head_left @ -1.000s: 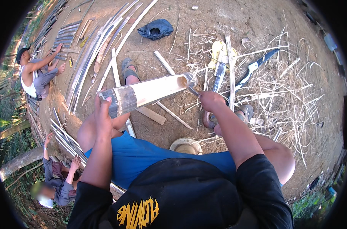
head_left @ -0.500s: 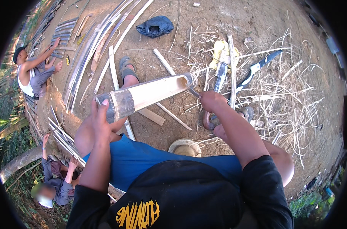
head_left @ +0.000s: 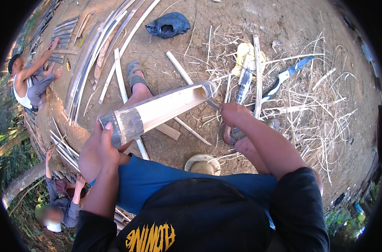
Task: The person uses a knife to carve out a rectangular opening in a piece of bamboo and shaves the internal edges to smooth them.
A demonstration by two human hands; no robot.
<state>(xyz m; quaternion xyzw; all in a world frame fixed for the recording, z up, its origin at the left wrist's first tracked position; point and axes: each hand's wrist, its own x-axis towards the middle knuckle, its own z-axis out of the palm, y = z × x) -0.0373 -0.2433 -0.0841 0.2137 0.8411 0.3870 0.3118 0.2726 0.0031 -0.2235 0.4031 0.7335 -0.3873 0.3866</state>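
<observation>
A thick bamboo tube with a long pale opening cut in its side slants over my lap, its right end higher. Closed around its dark left end is my left hand, thumb on top. My right hand grips a knife whose handle is hidden in the fist. The narrow knife blade touches the right end of the opening.
Pale shavings litter the ground at right, around a saw and a yellow bag. Ahead lie a black plastic bag and long bamboo strips. A bowl-like object sits near my lap. Two people are at left.
The tube's left end has dropped slightly toward me and to the left, with my left hand on it. My right hand and the knife stay at the tube's right end.
</observation>
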